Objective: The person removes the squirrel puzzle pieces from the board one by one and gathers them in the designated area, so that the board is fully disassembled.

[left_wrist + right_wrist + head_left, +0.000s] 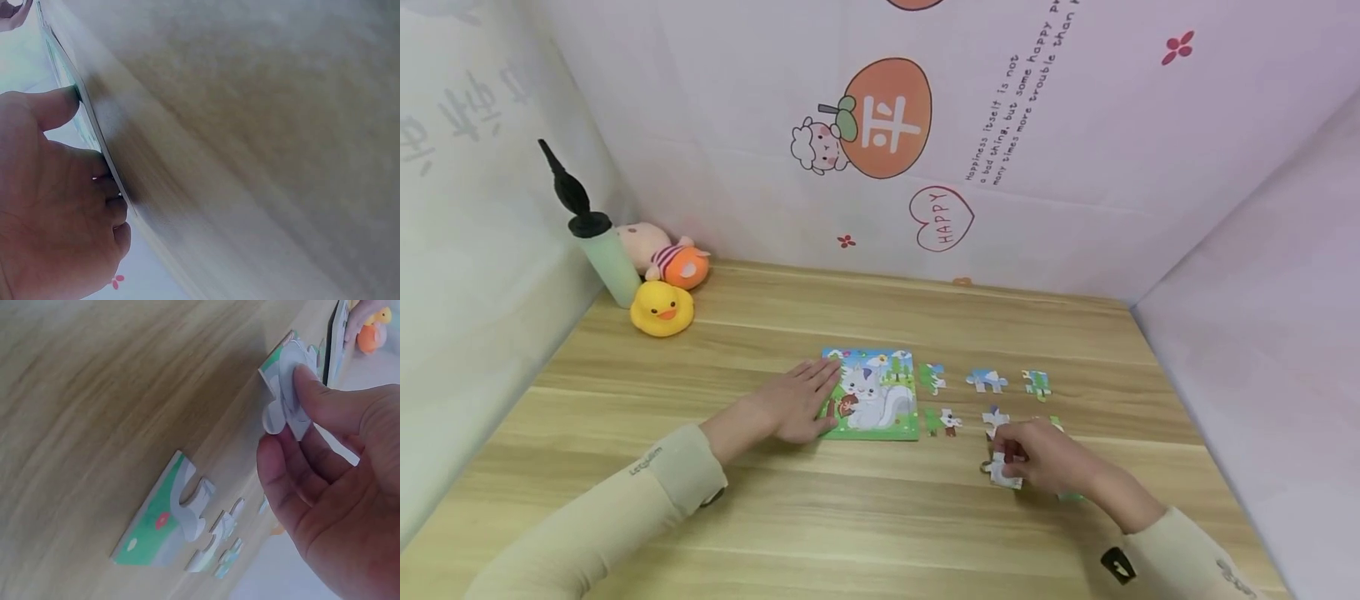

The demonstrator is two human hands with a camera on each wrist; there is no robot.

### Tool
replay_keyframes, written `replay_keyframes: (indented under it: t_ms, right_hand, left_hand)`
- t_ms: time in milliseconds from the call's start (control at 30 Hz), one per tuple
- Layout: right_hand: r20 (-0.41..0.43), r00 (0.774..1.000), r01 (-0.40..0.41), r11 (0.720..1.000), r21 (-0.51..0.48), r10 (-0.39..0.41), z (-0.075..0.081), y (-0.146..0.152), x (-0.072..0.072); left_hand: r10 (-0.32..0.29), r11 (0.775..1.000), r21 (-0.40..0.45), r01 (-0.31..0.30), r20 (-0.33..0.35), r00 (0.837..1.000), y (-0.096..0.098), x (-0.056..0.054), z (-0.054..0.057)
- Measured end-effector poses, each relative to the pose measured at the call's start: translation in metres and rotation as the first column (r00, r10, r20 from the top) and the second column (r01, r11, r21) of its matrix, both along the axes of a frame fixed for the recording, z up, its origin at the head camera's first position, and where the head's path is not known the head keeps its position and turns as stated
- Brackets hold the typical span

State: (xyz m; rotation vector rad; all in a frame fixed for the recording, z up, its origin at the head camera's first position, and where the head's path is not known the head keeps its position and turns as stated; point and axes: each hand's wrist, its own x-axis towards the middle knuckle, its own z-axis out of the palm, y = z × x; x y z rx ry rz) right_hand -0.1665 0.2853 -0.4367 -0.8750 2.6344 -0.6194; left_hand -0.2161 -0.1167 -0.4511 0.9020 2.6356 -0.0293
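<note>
On the wooden table lies a square squirrel puzzle board [880, 400]. My left hand [797, 404] rests along its left edge with fingers extended; in the left wrist view the thumb [59, 107] and fingertips meet the board's edge. To the right of the board, my right hand [1048, 457] pinches a grey-and-white puzzle piece [1005, 473] between thumb and fingers. That piece shows in the right wrist view as a grey piece [292, 387], near or just above the table. A green-edged piece [156, 519] with a red flower lies nearby, partly hidden by my right wrist in the head view.
Loose pieces lie in rows right of the board, among them a blue piece [987, 381], a green-and-blue piece [1037, 383] and a green-and-white piece [942, 421]. At the back left stand a yellow duck [662, 309], a plush toy [643, 244] and a hand pump [608, 262].
</note>
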Motion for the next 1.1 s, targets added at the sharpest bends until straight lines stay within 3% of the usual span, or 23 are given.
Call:
replay_keyframes:
  t_ms: [600,800,933,1100]
  right_hand:
    - [-0.058,0.998,0.045,0.984,0.174,-0.036,0.003,-0.008,0.004]
    - [-0.127,0.992,0.049,0.976,0.214,-0.022,0.003,-0.01,0.008]
    - [-0.227,0.974,0.044,0.963,0.265,0.018,0.0,-0.011,0.013]
    - [-0.35,0.933,0.04,0.941,0.335,0.085,0.003,-0.017,0.017]
  left_hand:
    - [0.002,1.0,0.023,-0.003,0.03,1.0,-0.002,-0.002,0.005]
    - [0.008,1.0,-0.002,-0.008,0.033,0.999,0.0,0.0,0.007]
    - [0.016,1.0,-0.026,-0.016,0.022,1.0,0.003,0.003,0.007]
    - [0.019,0.999,-0.026,-0.019,-0.005,1.0,0.004,0.003,0.007]
